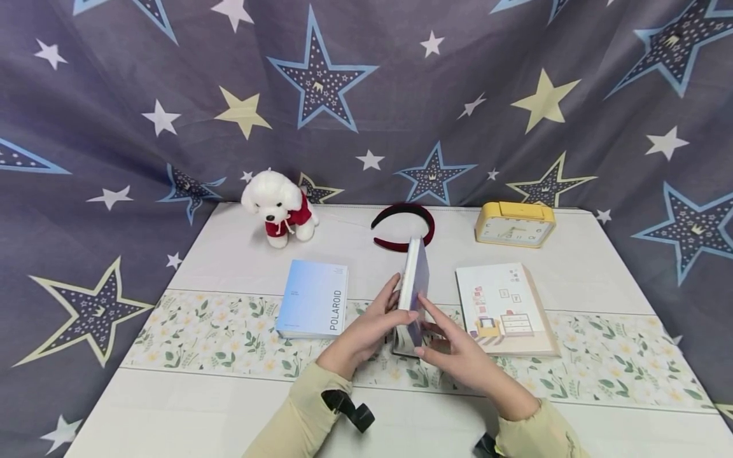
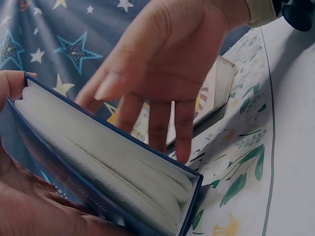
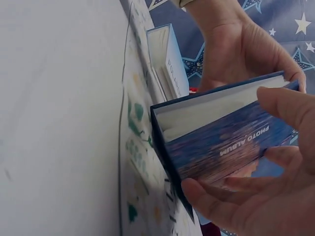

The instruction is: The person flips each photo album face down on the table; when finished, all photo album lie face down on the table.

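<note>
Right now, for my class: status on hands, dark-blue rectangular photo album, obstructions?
Left hand grips album, held upright. Right hand at its cover. Dark-red curved headband behind; nothing visibly blocking.

In the head view, the blue album [image 1: 312, 298] bears "POLAROID" in dark capitals, running upward along the right side of its cover. Smaller lines stand at the cover's top right, left and lower left, too fine to read. The right wrist view shows the start of the same word, "POLA", on that cover. There too, the held album [image 3: 221, 160] carries "PHOTO ALBUM" in pale capitals, upside down in this view. The clock [image 1: 515, 229] has numerals round its dial, too small to read surely. Small marks on the cartoon album [image 1: 505, 305] are illegible.
</note>
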